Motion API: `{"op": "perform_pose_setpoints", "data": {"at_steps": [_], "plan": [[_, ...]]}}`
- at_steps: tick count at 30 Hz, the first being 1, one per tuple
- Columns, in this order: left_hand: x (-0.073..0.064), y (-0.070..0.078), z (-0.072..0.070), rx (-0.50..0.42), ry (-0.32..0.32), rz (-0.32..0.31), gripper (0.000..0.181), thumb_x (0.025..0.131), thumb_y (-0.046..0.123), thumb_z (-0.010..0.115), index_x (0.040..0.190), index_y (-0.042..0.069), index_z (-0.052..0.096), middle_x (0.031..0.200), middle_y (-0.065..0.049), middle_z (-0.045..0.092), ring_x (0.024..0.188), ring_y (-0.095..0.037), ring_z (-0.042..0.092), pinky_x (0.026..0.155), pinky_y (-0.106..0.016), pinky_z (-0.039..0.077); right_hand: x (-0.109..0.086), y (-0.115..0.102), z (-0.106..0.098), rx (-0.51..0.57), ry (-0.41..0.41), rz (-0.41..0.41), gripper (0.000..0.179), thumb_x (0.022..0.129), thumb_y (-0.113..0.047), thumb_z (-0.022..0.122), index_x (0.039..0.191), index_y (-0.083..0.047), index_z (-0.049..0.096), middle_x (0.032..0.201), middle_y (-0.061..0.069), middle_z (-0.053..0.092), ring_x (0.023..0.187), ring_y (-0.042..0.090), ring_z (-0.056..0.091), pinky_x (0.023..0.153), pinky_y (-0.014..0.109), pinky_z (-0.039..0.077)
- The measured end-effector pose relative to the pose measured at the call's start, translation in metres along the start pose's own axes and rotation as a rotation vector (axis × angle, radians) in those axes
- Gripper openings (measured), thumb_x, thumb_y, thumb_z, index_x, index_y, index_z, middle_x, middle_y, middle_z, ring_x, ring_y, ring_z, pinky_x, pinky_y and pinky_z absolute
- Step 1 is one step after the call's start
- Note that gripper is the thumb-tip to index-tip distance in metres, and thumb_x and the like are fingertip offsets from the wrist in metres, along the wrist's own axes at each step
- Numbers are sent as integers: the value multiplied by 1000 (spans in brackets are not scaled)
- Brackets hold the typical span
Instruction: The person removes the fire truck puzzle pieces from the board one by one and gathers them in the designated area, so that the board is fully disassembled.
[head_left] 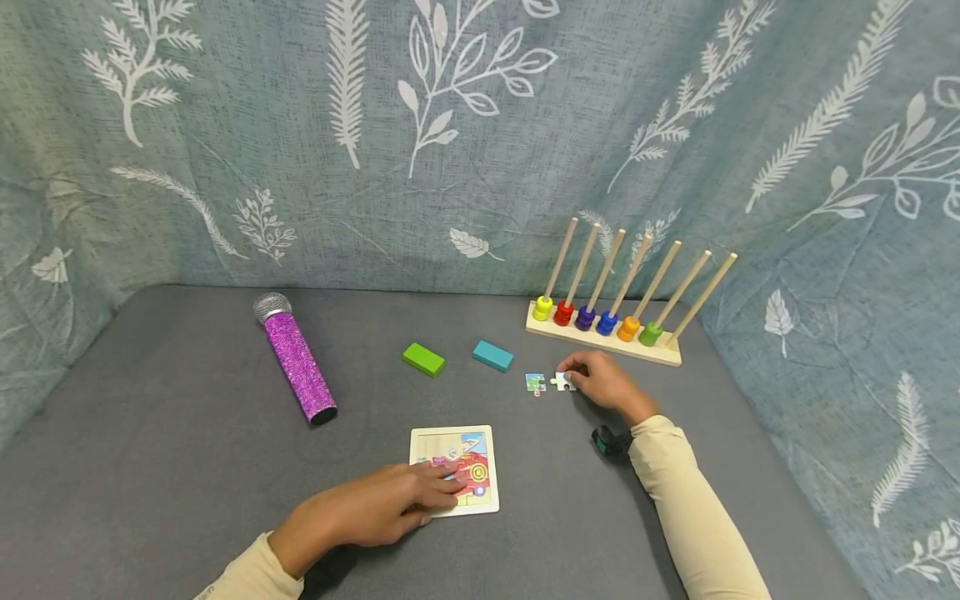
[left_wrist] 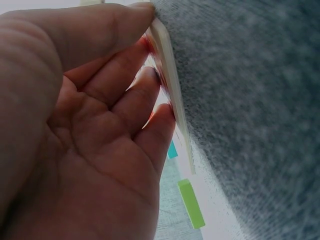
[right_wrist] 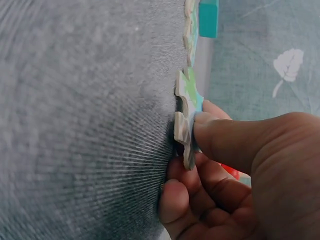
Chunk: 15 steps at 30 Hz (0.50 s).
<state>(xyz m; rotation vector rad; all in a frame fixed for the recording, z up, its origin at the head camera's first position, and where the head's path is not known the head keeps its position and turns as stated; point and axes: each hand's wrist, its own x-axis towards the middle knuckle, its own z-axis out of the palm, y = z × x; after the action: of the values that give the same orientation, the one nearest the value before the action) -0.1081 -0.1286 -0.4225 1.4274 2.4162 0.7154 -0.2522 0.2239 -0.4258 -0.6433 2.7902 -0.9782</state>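
A square wooden jigsaw board (head_left: pixel 489 467) with a pale frame and a colourful picture lies near the front of the table. My left hand (head_left: pixel 382 503) rests on its left part, fingers extended over the picture; in the left wrist view the thumb (left_wrist: pixel 110 30) touches the board's edge (left_wrist: pixel 170 70). Farther right, my right hand (head_left: pixel 603 385) pinches a loose puzzle piece (head_left: pixel 562 382) between thumb and fingers, low over the table. The right wrist view shows this piece (right_wrist: pixel 187 105) edge-on, with green and white on its face. Just left of it lies another puzzle piece (head_left: pixel 535 382).
A green block (head_left: pixel 423 359) and a teal block (head_left: pixel 492 356) lie mid-table. To the left is a glittery purple microphone (head_left: pixel 300 358). Behind my right hand stands a wooden peg rack (head_left: pixel 603 337) with coloured rings. A patterned cloth (head_left: pixel 315 208) hangs behind the table.
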Motion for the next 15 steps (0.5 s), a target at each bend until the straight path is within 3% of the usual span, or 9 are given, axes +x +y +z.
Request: {"op": "perform_pose_setpoints", "data": {"at_steps": [4,15], "plan": [[0,0,0,15,5,10,38,89,-3,60,125,7,67,135,-2,58,129,-26,49,104,-42,42,0,-1,0,6,2,30,15,94,4,55,100,3,69,89,9,66,73,14,54,65,31,46],[0,2,1,34,21,9,35,90,-1,61,124,9,68,136,-2,57,130,-26,48,103,-43,42,0,2,3,-41,35,-1,11,91,4,60,92,2,70,83,7,62,71,14,52,63,30,45]]}}
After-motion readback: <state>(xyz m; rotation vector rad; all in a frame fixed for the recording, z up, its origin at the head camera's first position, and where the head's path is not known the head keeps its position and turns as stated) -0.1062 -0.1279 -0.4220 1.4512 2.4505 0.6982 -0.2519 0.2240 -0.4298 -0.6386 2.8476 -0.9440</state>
